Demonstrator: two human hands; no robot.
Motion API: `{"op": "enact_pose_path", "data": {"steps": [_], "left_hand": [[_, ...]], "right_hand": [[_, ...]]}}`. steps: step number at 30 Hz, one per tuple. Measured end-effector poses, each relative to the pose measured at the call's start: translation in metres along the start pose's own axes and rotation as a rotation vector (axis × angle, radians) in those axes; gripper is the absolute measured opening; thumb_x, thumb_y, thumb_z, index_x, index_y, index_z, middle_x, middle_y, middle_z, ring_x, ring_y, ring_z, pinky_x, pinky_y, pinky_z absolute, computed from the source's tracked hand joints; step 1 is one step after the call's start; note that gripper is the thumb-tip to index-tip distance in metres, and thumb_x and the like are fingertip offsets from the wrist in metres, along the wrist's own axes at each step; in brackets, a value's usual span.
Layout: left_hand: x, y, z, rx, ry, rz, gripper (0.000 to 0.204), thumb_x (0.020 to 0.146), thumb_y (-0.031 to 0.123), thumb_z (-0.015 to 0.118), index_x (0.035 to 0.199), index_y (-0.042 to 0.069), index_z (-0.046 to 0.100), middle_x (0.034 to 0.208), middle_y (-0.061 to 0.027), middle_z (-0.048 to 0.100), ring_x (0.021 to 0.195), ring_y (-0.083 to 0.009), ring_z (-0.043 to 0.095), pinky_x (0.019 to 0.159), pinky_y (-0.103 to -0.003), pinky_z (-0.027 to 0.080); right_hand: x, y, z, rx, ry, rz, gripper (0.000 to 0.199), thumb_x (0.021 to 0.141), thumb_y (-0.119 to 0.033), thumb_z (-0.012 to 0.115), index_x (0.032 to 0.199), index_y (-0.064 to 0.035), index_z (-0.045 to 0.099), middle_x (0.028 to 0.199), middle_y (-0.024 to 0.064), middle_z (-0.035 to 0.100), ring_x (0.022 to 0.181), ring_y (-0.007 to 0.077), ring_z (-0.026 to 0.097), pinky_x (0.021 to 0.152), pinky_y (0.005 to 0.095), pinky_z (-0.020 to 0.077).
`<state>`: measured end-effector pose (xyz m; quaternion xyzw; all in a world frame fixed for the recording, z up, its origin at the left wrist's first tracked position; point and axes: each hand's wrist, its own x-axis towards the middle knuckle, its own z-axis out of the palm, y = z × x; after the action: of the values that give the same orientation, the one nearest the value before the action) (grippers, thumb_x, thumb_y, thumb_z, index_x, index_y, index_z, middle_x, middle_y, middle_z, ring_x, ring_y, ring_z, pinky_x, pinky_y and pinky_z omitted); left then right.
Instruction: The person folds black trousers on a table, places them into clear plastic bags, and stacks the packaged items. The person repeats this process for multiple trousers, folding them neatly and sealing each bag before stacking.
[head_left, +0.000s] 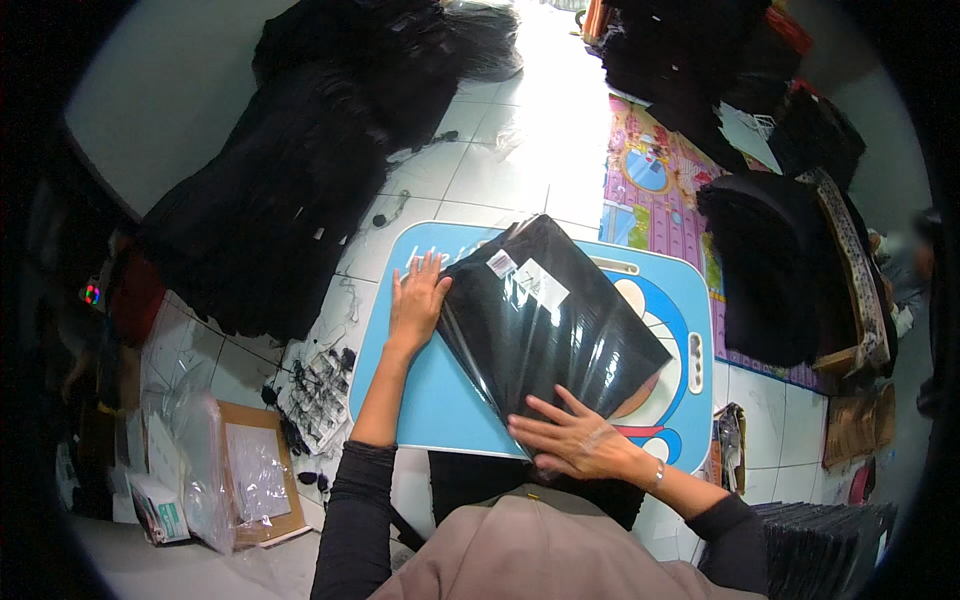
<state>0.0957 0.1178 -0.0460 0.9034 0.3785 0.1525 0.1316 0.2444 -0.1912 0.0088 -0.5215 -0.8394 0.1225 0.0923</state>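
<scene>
A flat black bundle in clear plastic wrap (560, 340) lies tilted on a light blue low table (430, 400) with a cartoon print. What is folded inside looks like black cloth. Two white labels (541, 286) show near its far left corner. My left hand (418, 305) lies flat at the bundle's left edge, fingers stretched forward. Over the near edge my right hand (575, 440) rests with spread fingers on the plastic. Neither hand grips anything that I can see.
Large heaps of black cloth (290, 190) spread over the tiled floor at left. More black cloth (765, 270) stands at right beside a colourful mat (655, 180). Clear plastic bags and a cardboard sheet (285, 500) lie at lower left. Stacked black packs (825, 540) sit at lower right.
</scene>
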Motion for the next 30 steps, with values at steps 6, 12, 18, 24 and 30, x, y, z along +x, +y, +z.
{"op": "enact_pose_path", "data": {"steps": [6,12,18,24,30], "left_hand": [[0.000,0.005,-0.002,-0.076,0.117,-0.018,0.064,0.101,0.048,0.036,0.152,0.012,0.024,0.157,-0.0167,0.021,0.147,-0.0325,0.015,0.117,-0.052,0.007],[-0.048,0.010,-0.016,-0.269,0.309,-0.175,0.060,0.099,0.033,0.049,0.149,0.006,0.030,0.156,-0.0235,0.018,0.146,-0.0382,0.015,0.117,-0.049,0.013],[-0.104,0.006,-0.022,-0.196,0.270,-0.289,0.059,0.096,0.025,0.055,0.145,0.000,0.034,0.154,-0.0260,0.022,0.143,-0.0403,0.022,0.116,-0.046,0.020],[-0.106,0.006,-0.017,-0.209,0.320,-0.275,0.062,0.092,0.021,0.060,0.143,-0.002,0.035,0.152,-0.0238,0.029,0.139,-0.0384,0.029,0.115,-0.044,0.024],[-0.106,0.011,-0.021,-0.181,0.309,-0.285,0.064,0.089,0.019,0.064,0.142,-0.002,0.037,0.151,-0.0238,0.030,0.138,-0.0375,0.031,0.115,-0.044,0.025]], "right_hand": [[-0.047,-0.009,-0.039,0.449,-0.528,0.169,0.037,0.093,-0.035,0.058,0.125,-0.0152,0.060,0.132,0.0088,0.057,0.126,0.0266,0.051,0.109,0.0451,0.0351],[-0.040,0.049,-0.020,-0.171,0.390,0.889,0.070,0.093,-0.050,0.049,0.145,-0.0045,0.038,0.150,0.0168,0.037,0.142,0.0370,0.026,0.116,0.0514,0.0124],[-0.022,0.140,-0.001,0.113,0.727,1.064,0.047,0.094,-0.043,0.053,0.114,-0.0023,0.065,0.118,0.0202,0.063,0.111,0.0340,0.060,0.091,0.0443,0.0459],[0.046,0.159,-0.087,0.094,0.687,1.062,0.029,0.079,-0.028,0.076,0.082,-0.0008,0.070,0.075,0.0180,0.067,0.070,0.0293,0.067,0.063,0.0387,0.0487],[0.034,0.066,-0.175,-0.458,1.098,0.633,0.016,0.081,-0.019,0.072,0.082,-0.0047,0.065,0.079,0.0094,0.060,0.073,0.0279,0.061,0.064,0.0386,0.0473]]}}
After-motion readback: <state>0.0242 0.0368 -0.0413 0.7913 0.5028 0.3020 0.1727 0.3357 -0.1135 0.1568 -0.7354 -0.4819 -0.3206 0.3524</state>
